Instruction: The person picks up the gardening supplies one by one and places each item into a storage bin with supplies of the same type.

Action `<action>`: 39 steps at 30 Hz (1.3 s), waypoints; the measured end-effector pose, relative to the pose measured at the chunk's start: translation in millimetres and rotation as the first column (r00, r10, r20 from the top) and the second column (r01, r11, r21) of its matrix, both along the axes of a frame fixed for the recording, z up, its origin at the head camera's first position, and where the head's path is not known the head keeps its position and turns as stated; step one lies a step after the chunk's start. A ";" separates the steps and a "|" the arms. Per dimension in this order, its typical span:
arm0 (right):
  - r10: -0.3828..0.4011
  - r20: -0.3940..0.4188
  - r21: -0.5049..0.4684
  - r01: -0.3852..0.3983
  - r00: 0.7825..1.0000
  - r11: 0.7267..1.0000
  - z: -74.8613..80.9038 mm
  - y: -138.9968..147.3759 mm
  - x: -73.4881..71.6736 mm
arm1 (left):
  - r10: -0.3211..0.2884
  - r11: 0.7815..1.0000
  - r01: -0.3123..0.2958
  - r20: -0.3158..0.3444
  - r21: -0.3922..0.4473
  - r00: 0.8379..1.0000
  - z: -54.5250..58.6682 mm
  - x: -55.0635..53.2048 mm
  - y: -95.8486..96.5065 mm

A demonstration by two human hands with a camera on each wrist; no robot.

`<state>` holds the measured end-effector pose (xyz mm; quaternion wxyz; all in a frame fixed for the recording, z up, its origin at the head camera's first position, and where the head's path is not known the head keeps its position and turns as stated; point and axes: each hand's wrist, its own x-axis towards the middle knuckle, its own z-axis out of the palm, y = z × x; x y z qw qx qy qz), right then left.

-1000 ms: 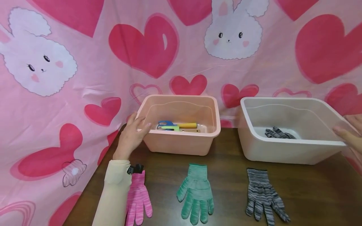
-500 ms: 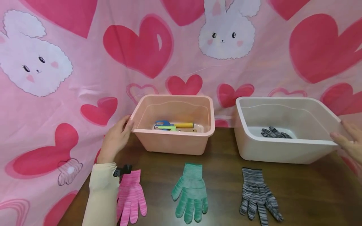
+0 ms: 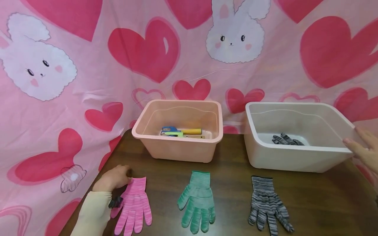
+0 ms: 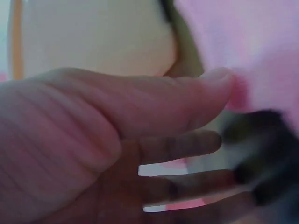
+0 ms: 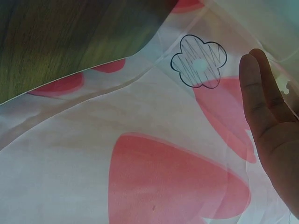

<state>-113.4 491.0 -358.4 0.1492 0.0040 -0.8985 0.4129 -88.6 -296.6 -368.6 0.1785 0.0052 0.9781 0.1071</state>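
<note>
My left hand (image 3: pixel 116 177) is low over the table at the cuff of a pink knitted glove (image 3: pixel 134 203), which lies flat. In the left wrist view the thumb tip touches the pink fabric (image 4: pixel 266 51), while the other fingers (image 4: pixel 180 147) stretch out beneath the thumb, their tips dark and blurred. At the far right my right hand (image 3: pixel 364 147) rests against the right end of a white bin (image 3: pixel 298 157). Its fingers (image 5: pixel 254 84) look straight in the right wrist view. A striped grey-black glove (image 3: pixel 284 139) lies inside that bin.
A peach bin (image 3: pixel 180 149) holds a yellow-handled tool (image 3: pixel 192 131) and other small tools. Green (image 3: pixel 199 200) and striped grey-black (image 3: pixel 267 203) gloves lie flat on the brown table (image 3: pixel 230 196). Behind hangs a pink cloth (image 3: pixel 124 75) with hearts and rabbits.
My left hand has let go of the peach bin's left edge and come down to the pink glove's cuff. The right hand stays by the white bin. The head view has shifted slightly.
</note>
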 end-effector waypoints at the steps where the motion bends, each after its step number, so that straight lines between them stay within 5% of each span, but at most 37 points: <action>1: -0.006 0.018 -0.030 0.007 1.000 1.000 -0.8 0.0 1.9 | -0.002 1.000 0.002 -0.012 -0.014 1.000 -2.7 1.7 2.0; 9: -0.066 0.092 -0.071 0.072 0.994 0.995 -0.8 -4.3 10.6 | -0.091 0.996 0.087 -0.125 -0.035 0.988 -12.4 5.8 19.2; 18: -0.031 0.111 -0.034 0.035 0.993 0.999 5.6 -8.5 7.2 | -0.085 0.974 0.125 -0.207 0.190 0.975 -25.7 1.0 23.3; 21: -0.038 0.107 0.007 0.038 0.994 0.999 6.4 -9.3 5.4 | -0.032 0.974 0.070 -0.178 0.215 0.984 -26.8 1.1 22.8; 25: -0.030 0.088 0.057 0.025 0.996 0.998 7.7 -9.1 3.0 | 0.008 0.991 0.001 -0.071 0.135 0.997 -24.3 4.8 25.2; 28: -0.040 0.094 0.031 0.037 0.995 0.999 7.2 -8.2 3.6 | -0.017 0.993 0.021 -0.035 0.119 0.999 -23.2 7.1 29.9; 33: -0.040 0.114 0.067 0.032 0.993 0.997 10.1 -5.7 3.3 | -0.050 0.980 0.063 -0.070 0.190 0.996 -24.4 7.9 35.2; 39: 0.031 0.033 0.223 -0.038 0.999 0.974 9.9 2.0 -0.9 | -0.053 0.930 0.101 -0.143 0.352 0.988 -17.5 3.5 37.6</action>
